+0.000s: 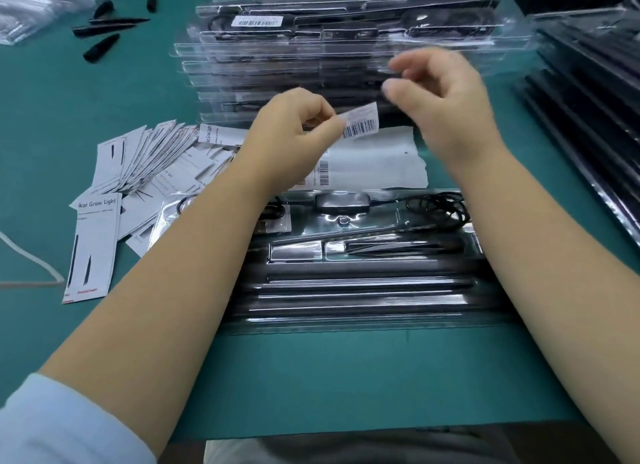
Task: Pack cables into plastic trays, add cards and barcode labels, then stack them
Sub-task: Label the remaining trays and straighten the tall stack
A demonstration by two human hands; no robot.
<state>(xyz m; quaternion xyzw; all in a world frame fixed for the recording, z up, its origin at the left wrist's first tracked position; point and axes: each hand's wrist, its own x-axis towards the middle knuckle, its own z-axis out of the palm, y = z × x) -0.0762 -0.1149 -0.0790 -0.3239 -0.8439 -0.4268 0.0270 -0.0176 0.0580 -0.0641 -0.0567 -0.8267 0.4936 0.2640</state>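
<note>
The left hand (294, 124) pinches a barcode label (360, 121) by its left end, holding it in the air above the label backing sheet (377, 162), while the right hand (440, 93) hovers just beside the label's free end with fingers loosely curled and holding nothing; it is blurred, so its exact pose is hard to read. Below both forearms lies the open plastic tray (346, 256) with a coiled black cable (438, 209) and an adapter seated in its upper pockets. To do this step well, the label likely should be kept taut and flat, set squarely on the tray's smooth face and pressed down from one end to avoid wrinkles. A fan of printed cards (138, 162) lies to the left, a stack of finished trays (329, 58) stands behind, all on a green bench (346, 377).
</note>
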